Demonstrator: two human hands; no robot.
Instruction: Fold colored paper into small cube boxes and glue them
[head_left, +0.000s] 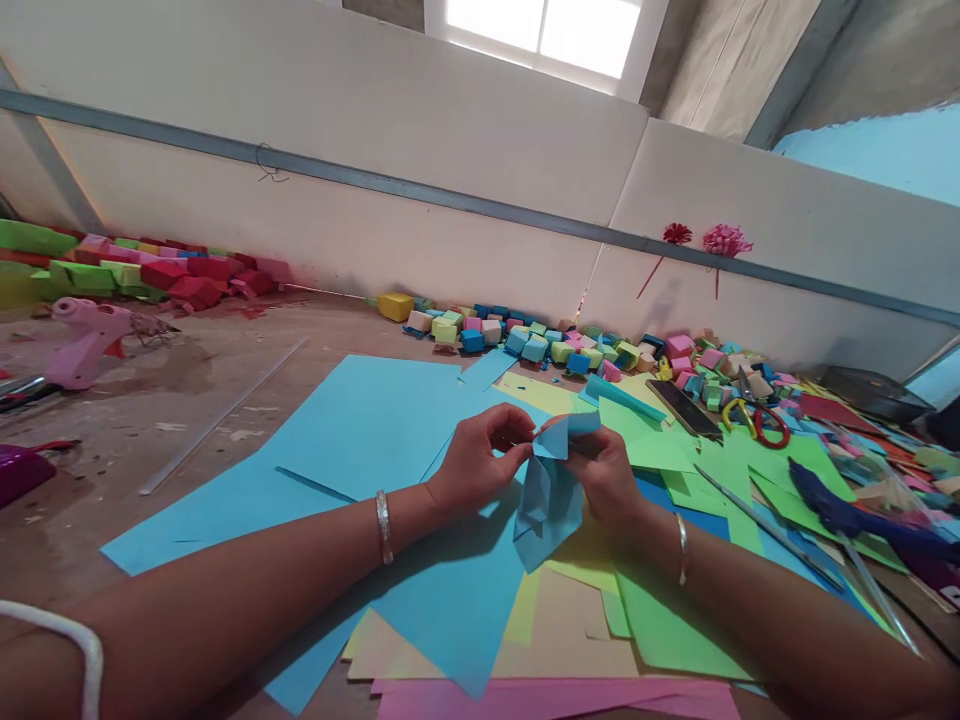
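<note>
A folded piece of light blue paper [551, 500] is held up between both hands, with creases across it and a rolled or bent flap at its top. My left hand [484, 455] pinches its upper left edge between thumb and fingers. Around its upper right side, my right hand [606, 468] is closed, and some of those fingers are hidden behind the paper. Large light blue sheets [375, 420] lie on the table under and to the left of the hands.
Small coloured paper boxes [534, 347] line the wall; more boxes [199, 285] sit far left. A pink glue gun [79, 335] and a clear glue stick [225, 415] lie left. Right are green sheets [675, 620], a phone [684, 408], scissors [771, 427] and a dark blue glue gun [847, 510].
</note>
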